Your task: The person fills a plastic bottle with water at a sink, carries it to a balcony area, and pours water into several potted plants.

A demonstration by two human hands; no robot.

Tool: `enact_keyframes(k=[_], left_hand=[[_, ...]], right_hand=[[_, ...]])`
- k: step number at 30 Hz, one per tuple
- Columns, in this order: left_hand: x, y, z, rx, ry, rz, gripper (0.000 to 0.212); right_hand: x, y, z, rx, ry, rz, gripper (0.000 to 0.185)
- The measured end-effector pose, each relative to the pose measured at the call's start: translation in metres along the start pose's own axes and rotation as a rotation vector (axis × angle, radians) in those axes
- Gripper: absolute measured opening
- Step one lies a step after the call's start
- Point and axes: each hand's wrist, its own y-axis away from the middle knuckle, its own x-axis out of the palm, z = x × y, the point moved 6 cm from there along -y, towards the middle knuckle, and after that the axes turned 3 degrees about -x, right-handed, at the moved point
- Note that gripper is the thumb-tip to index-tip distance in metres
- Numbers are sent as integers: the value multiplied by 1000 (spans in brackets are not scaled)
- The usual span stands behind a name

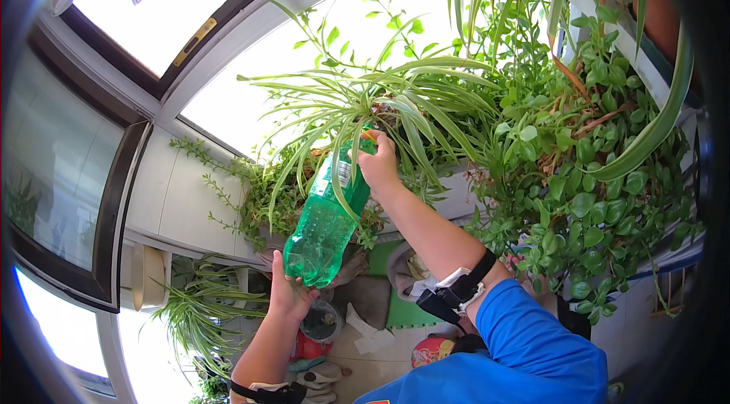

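A green plastic bottle is tilted, its neck up among the leaves of a spider plant and its base down toward me. My right hand grips it near the neck, with the thumb and fingers around it. Under the base, my left hand supports the bottle with its fingers. A label with writing wraps the upper part of the bottle, partly behind long leaves. The mouth of the bottle is hidden by leaves and fingers, so I cannot tell whether liquid flows out.
Dense leafy trailing plants fill the right side beside the windows. An open dark-framed window stands at the left. Below it are a beige pot and another spider plant. A clear container and a green mat lie lower down.
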Motion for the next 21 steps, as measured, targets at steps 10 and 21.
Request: enact_keyframes(k=[10,21], left_hand=[[2,4,0,-16,-2,2,69],[1,4,3,-24,4,16,68]], right_hand=[[0,-3,-2,-2,49,-9,39],[0,-3,-1,-18,46,-11,40]])
